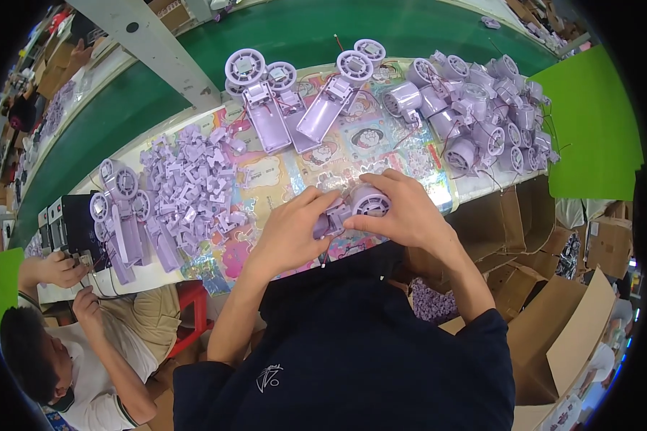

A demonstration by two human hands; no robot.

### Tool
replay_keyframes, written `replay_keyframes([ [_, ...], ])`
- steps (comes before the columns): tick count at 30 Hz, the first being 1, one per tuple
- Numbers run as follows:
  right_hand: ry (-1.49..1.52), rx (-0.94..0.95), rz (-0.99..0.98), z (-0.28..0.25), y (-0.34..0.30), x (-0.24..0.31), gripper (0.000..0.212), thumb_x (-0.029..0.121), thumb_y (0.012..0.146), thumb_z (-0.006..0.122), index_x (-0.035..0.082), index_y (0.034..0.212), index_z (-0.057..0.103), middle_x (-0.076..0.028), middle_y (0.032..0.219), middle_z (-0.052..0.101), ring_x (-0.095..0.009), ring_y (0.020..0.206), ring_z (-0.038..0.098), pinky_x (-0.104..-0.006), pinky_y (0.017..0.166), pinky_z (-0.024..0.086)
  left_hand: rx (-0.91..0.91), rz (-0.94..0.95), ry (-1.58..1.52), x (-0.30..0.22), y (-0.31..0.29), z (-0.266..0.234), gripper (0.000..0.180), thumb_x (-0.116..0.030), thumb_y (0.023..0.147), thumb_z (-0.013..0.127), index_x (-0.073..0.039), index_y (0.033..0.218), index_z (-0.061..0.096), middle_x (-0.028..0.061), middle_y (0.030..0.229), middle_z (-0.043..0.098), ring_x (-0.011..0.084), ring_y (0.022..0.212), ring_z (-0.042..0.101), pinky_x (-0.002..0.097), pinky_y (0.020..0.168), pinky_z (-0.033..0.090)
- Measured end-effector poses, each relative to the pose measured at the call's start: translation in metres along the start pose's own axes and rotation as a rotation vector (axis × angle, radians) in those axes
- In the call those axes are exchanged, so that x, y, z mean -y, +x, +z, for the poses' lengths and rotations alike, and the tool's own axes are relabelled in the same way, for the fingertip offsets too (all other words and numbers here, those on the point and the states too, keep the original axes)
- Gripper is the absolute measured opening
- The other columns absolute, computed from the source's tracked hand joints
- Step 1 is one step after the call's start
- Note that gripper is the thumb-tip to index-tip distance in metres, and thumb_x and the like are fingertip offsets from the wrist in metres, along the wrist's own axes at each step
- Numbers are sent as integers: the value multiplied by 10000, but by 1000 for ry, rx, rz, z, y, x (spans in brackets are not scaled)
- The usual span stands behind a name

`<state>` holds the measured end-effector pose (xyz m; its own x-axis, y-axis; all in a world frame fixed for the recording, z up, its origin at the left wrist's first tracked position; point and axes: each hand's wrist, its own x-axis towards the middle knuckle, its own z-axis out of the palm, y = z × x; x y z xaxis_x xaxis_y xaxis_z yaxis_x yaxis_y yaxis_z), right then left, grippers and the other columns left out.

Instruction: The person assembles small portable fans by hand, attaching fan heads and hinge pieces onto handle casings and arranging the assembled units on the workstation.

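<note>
Close to the table's near edge, my two hands meet on one lavender handheld-fan piece. My right hand (pixel 413 215) is closed round its round fan head (pixel 371 202), thumb at the front. My left hand (pixel 289 233) grips the lavender plastic part (pixel 329 221) that adjoins the head, and its fingers cover much of it. Whether head and part are joined, I cannot tell. Beyond my hands lie fans with long open handle shells (pixel 269 129), and another such fan (pixel 325 115) is beside them.
Small lavender brackets (pixel 190 183) form a heap at left, and fan heads with wires (pixel 482 115) are piled at right. More fans (pixel 126 223) lie near a co-worker's hands (pixel 68 273). A metal post (pixel 158 54) stands behind. Cardboard boxes (pixel 561 337) fill the right side.
</note>
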<state>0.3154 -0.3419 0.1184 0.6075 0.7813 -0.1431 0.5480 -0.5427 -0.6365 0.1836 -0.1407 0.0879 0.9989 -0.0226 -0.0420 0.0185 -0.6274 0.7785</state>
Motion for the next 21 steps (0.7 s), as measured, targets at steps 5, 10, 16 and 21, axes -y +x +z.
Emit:
replay_keyframes([
  [5,-63,-17,56,0,-5,9,804,511,709,914,-45,1242,686,-229,1059,677,-401,983,682,-459,854,544,-24,39,-112,7,0,2,591,-132,759,802,4,1316,659,172,1103,698,348,1017,686,397,887,542],
  [10,-48,-84,62,3,-4,13,793,486,698,922,-56,1228,689,-219,1040,676,-401,940,689,-448,822,549,-20,-70,-195,9,4,3,477,-123,827,798,22,1268,691,203,1092,741,290,1015,718,366,910,542],
  [16,6,-151,16,5,2,11,749,452,692,926,-48,1203,701,-220,1004,672,-405,933,687,-448,819,548,-27,-125,-373,14,5,6,430,-83,896,767,42,1295,669,153,1134,756,181,1013,702,328,897,546],
  [21,28,-195,-25,3,6,10,742,456,695,925,-42,1198,703,-224,1013,667,-410,928,684,-446,812,547,-25,-192,-515,6,8,3,420,-94,887,766,15,1285,687,201,1120,760,231,1010,733,348,881,550],
])
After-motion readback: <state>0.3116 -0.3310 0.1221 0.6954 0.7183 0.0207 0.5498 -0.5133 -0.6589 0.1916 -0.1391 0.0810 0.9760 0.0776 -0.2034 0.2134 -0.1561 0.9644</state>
